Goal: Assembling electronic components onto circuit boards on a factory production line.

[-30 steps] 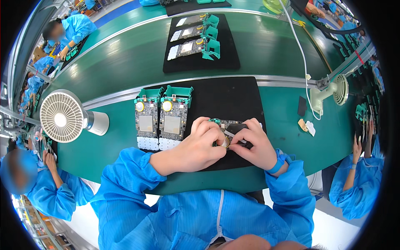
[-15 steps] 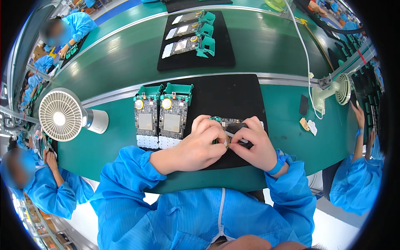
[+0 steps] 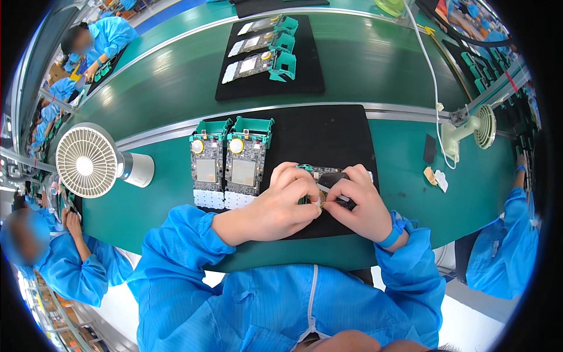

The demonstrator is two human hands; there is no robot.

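Observation:
On the black mat [image 3: 319,132] a circuit board [image 3: 321,171] lies mostly covered by my two hands, with a bit of green plastic at its far edge. My left hand [image 3: 288,198] is closed, its thumb and forefinger pinching a small round yellow-edged part [image 3: 321,199] above the board. From the other side my right hand [image 3: 360,202] meets it, thumb and fingertip pressed together at that part's edge; what they grip is too small to make out. A dark flat piece [image 3: 334,179] shows beside the right fingers. Left of my hands lie two circuit boards [image 3: 206,170] [image 3: 244,172] with green holders.
A white fan [image 3: 87,161] stands at the left, a smaller pale green fan [image 3: 469,130] with a white cable at the right. Beyond the metal rail, a black mat [image 3: 305,85] carries three more boards. Scraps [image 3: 435,178] lie right. Co-workers sit on both sides.
My hands stay almost in place; the small round part shows more between the fingertips. Beyond the rail, the mat with boards has shifted slightly left. The right co-worker's arm has moved.

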